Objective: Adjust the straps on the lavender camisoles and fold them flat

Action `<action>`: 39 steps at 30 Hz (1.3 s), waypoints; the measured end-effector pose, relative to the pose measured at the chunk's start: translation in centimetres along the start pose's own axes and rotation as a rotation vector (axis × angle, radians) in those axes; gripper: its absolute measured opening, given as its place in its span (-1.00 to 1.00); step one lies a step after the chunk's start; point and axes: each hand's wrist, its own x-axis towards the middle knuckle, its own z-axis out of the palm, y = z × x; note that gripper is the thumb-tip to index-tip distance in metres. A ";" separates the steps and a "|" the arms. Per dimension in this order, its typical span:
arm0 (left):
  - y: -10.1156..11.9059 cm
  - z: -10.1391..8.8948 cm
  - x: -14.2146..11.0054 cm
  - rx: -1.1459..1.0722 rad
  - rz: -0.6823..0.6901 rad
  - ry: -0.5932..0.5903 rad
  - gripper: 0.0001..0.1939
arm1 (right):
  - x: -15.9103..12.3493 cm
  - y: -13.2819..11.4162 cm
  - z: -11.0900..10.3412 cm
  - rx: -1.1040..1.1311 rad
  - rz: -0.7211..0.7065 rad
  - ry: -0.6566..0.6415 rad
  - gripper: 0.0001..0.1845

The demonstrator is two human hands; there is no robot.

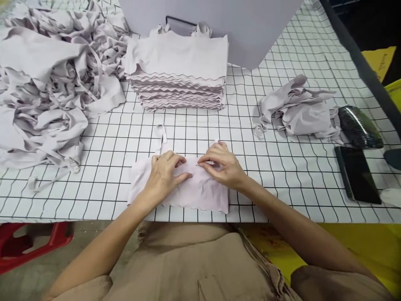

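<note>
A pale pink strappy top lies flat in front of me at the table's near edge, its wavy hem toward me. One thin strap stretches away from its far left side. On the left part of the cloth rests my left hand, thumb and fingers apart and holding nothing. My right hand is over the top's right half, thumb and forefinger pinched together. Something tiny shows at those fingertips, too small to name.
Behind the top sits a neat stack of folded tops, before a grey panel. A loose heap of similar garments covers the left. To the right are crumpled garments, a black ribbed object and a phone.
</note>
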 end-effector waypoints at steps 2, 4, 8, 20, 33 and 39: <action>-0.1 -0.1 0.1 0.003 0.001 -0.024 -0.78 | -0.2 0.4 0.2 -0.077 -0.020 -0.025 -0.81; -0.1 -0.1 0.2 -0.030 0.003 -0.052 -0.80 | -0.3 0.6 0.4 -0.142 -0.044 -0.037 -0.79; -0.1 0.2 0.3 -0.128 -0.014 -0.052 -0.86 | -0.3 0.5 0.6 -0.199 -0.075 -0.035 -0.78; -0.6 1.9 0.3 -0.118 0.098 0.059 -0.88 | 0.6 -0.9 0.8 0.001 -0.096 -0.044 -0.84; -0.5 1.7 0.1 -0.142 0.145 0.076 -0.87 | 0.4 -0.5 1.2 -0.001 -0.119 -0.054 -0.83; -0.5 1.6 0.2 -0.137 0.131 0.059 -0.87 | 0.3 -0.4 1.2 0.001 -0.134 -0.059 -0.82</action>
